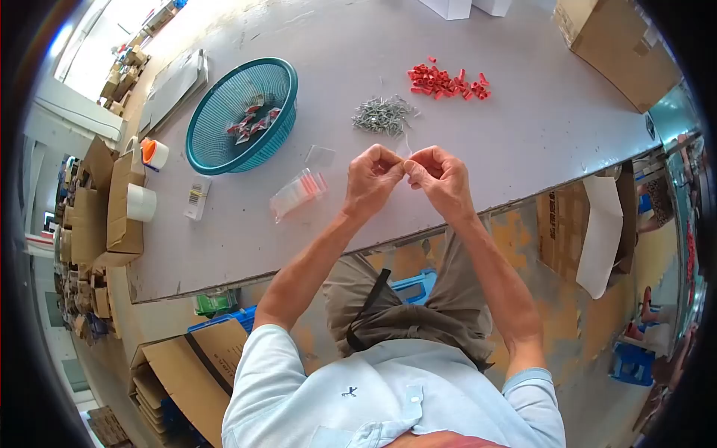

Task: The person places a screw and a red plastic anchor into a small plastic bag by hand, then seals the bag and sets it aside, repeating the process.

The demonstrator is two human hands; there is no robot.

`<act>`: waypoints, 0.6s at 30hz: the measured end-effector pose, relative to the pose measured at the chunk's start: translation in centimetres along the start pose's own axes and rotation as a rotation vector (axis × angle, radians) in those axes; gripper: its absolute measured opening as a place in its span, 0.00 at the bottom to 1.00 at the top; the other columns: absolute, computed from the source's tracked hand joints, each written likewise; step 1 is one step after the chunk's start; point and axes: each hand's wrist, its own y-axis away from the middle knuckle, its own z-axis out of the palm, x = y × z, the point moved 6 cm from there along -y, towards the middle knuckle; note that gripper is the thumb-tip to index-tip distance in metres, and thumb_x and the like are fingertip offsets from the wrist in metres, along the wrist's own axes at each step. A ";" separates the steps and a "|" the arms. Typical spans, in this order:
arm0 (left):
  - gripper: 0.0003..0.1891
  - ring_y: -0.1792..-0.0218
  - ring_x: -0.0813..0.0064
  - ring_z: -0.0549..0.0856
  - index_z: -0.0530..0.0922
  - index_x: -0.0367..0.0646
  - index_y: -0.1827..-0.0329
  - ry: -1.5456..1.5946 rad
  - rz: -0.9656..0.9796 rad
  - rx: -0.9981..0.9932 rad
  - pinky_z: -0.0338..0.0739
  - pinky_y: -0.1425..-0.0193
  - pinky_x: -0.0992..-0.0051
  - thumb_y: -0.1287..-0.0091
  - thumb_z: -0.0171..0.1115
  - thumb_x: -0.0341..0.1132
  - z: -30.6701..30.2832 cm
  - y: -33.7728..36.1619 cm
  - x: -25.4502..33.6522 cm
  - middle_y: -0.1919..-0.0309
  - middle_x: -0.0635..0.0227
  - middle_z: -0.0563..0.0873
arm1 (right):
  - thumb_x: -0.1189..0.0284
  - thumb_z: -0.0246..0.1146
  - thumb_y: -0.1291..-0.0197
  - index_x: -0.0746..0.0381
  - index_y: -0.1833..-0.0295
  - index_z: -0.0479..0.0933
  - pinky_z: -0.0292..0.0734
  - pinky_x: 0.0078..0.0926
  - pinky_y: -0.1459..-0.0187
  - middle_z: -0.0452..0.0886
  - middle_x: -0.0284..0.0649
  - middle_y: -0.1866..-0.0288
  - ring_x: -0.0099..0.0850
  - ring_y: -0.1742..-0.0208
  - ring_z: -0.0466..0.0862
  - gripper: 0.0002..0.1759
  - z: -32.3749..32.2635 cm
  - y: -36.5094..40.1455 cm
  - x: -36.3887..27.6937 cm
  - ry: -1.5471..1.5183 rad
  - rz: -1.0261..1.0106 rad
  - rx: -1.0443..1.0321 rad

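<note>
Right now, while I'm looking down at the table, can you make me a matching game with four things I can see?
Things:
1. Mesh basket
2. Heap of thin metal pieces
3. Heap of short plastic pieces
4. Left hand and right hand

Clues:
A. Red
B. Fingertips close together
C. Teal, with small packets inside
D. Silver-grey

Right pairs: 1-C, 2-D, 3-A, 4-B
</note>
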 end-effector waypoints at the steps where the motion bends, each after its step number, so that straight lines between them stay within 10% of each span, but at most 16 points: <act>1: 0.05 0.64 0.83 0.87 0.85 0.39 0.56 -0.038 0.013 0.001 0.84 0.57 0.79 0.31 0.75 0.26 0.5 0.0 0.5 0.65 0.69 0.90 | 0.69 0.71 0.30 0.67 0.53 0.86 0.88 0.24 0.58 0.89 0.39 0.66 0.24 0.64 0.89 0.11 -0.3 -0.1 -0.1 -0.024 0.004 0.003; 9: 0.04 0.64 0.85 0.86 0.87 0.37 0.60 -0.247 0.193 0.019 0.83 0.58 0.79 0.32 0.75 0.25 0.0 0.7 2.1 0.65 0.70 0.90 | 0.73 0.66 0.31 0.70 0.58 0.84 0.89 0.23 0.63 0.89 0.39 0.67 0.23 0.67 0.89 0.09 0.5 -0.6 1.1 -0.139 0.046 0.018; 18: 0.05 0.61 0.86 0.85 0.86 0.38 0.54 0.120 -0.059 -0.085 0.83 0.56 0.80 0.30 0.73 0.25 0.3 0.4 1.0 0.62 0.71 0.90 | 0.75 0.64 0.35 0.68 0.61 0.83 0.86 0.23 0.66 0.87 0.37 0.71 0.21 0.70 0.86 0.07 0.3 -0.8 1.0 -0.072 -0.025 0.020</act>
